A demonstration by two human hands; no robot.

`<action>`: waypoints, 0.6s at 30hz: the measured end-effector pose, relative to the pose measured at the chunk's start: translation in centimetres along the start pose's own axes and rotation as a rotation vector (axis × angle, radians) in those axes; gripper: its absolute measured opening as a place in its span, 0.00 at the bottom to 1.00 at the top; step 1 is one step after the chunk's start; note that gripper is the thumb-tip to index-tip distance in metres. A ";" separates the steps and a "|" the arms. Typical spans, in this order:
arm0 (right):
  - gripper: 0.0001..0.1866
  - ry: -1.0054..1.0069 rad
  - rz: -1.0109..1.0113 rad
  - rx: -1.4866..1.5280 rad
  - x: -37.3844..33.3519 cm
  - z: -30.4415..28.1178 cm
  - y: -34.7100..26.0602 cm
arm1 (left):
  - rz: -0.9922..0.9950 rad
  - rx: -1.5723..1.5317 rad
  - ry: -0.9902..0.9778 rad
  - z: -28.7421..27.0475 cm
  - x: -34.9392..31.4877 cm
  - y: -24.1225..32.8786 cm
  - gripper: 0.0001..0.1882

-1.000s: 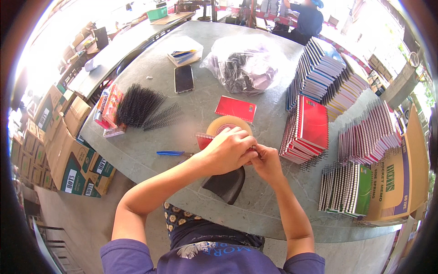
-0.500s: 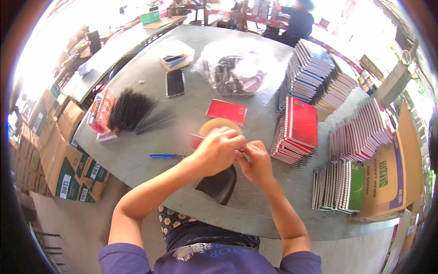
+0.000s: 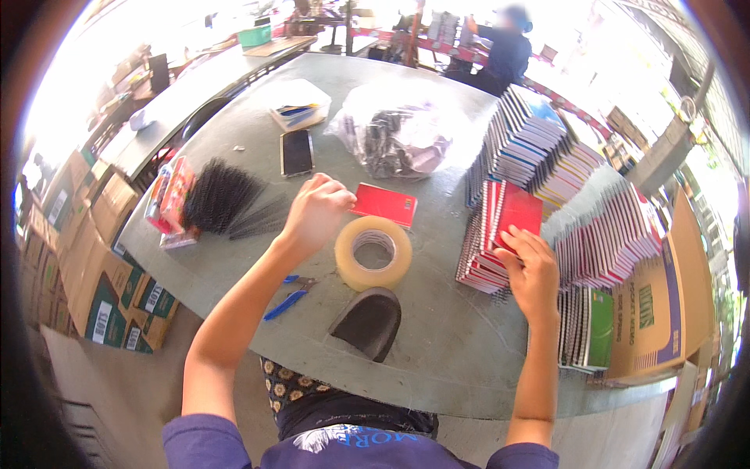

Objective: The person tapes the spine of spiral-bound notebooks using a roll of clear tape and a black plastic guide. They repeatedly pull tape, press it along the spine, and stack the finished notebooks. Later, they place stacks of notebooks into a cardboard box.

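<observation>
My left hand [image 3: 316,209] is raised over the table with its fingers curled together. It is just left of a flat red notebook [image 3: 384,205]; whatever it may hold is hidden. My right hand [image 3: 533,273] has its fingers and thumb at the near edge of the top red spiral notebook [image 3: 519,209] on a stack. Between my arms lies a wide roll of clear tape [image 3: 348,258]. In front of it rests a black rounded piece [image 3: 371,322], its kind unclear. Blue-handled pliers [image 3: 287,303] lie beside my left forearm.
Black spiral wires [image 3: 223,195] and colourful packs [image 3: 173,195] lie left. A phone [image 3: 297,152], plastic tub [image 3: 301,108] and clear bag [image 3: 394,137] are farther back. Notebook stacks [image 3: 605,230] and a carton [image 3: 648,316] line the right. A person [image 3: 506,51] is in the background.
My hands were together over the tape roll. The left has moved up and left, the right over to the red stack. A blurred red thing beside them no longer shows there.
</observation>
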State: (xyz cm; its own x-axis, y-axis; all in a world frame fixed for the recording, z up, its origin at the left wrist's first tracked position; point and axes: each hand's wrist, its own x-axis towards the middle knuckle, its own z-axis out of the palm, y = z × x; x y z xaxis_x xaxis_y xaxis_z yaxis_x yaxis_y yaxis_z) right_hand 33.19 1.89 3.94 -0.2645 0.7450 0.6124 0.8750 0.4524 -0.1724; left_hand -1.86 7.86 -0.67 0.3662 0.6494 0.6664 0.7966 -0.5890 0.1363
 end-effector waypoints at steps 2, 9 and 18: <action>0.17 -0.020 0.023 0.059 -0.1 -0.3 0.0 | 0.060 0.059 -0.207 3.0 -0.4 -3.2 0.04; 0.10 0.104 -0.089 0.157 -1.4 -2.7 -3.2 | 0.213 0.124 -0.623 9.5 1.5 -7.1 0.11; 0.11 -0.073 -0.084 0.272 -3.5 -2.8 -4.8 | 0.118 0.093 -0.628 12.0 3.7 -6.8 0.06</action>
State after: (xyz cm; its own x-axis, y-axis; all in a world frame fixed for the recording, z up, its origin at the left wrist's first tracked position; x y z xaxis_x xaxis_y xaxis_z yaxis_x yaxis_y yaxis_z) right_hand 31.07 -4.26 4.79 -0.3684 0.7285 0.5776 0.7106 0.6212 -0.3304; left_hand -0.11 20.01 -7.96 0.6434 0.7571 0.1135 0.7616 -0.6481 0.0055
